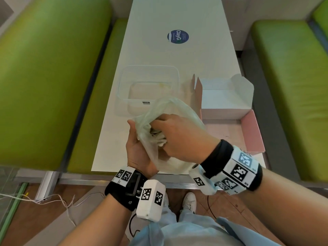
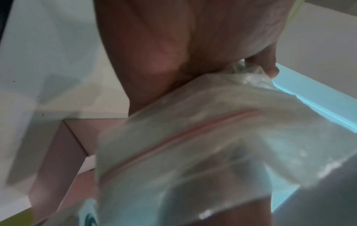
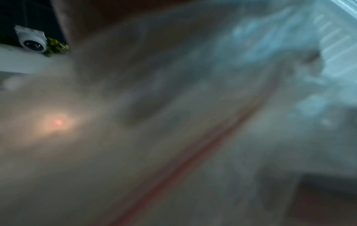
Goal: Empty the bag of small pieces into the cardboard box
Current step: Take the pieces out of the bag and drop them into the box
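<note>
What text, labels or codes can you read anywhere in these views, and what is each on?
"ClayG": round blue sticker on the white table; its smaller print is unreadable.
Barcode label on the clear plastic tub: too small to read.
Square black-and-white markers on the wristbands: patterns; tiny print unreadable.
Both wrist views: nothing readable.

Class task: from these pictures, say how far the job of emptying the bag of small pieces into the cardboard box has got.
Done: the cardboard box stands open on the table, but no pieces show in it. In hand: both the left hand and right hand grip the plastic bag over the table's near edge, pale pieces bunched inside; whether its seal is open cannot be told. Left: carrying the bag over the box and tipping everything out.
</note>
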The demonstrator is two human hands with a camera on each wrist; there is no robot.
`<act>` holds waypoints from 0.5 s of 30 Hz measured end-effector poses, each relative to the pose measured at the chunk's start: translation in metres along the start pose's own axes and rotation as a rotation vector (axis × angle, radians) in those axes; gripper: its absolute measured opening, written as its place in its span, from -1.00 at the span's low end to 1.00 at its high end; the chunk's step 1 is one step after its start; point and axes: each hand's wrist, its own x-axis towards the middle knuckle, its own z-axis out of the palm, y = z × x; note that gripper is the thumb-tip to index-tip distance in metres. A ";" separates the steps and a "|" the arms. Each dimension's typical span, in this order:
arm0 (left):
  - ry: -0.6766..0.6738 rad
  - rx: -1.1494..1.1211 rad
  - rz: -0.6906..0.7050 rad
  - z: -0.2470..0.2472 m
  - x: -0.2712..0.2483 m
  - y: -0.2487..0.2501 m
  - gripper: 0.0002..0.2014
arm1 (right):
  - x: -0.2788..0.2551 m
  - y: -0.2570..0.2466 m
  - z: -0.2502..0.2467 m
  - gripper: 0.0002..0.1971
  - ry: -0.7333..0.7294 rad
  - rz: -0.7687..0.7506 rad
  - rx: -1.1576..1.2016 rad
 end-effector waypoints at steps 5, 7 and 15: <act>0.300 0.092 0.101 -0.002 0.003 -0.007 -0.23 | -0.003 0.010 -0.009 -0.68 0.019 0.063 0.140; 0.260 -0.002 0.012 -0.006 0.008 -0.008 -0.35 | -0.009 0.015 -0.020 -0.65 0.068 0.093 0.222; -0.117 -0.283 -0.189 -0.004 0.020 -0.008 -0.30 | -0.030 0.040 -0.085 -0.63 0.284 0.152 0.729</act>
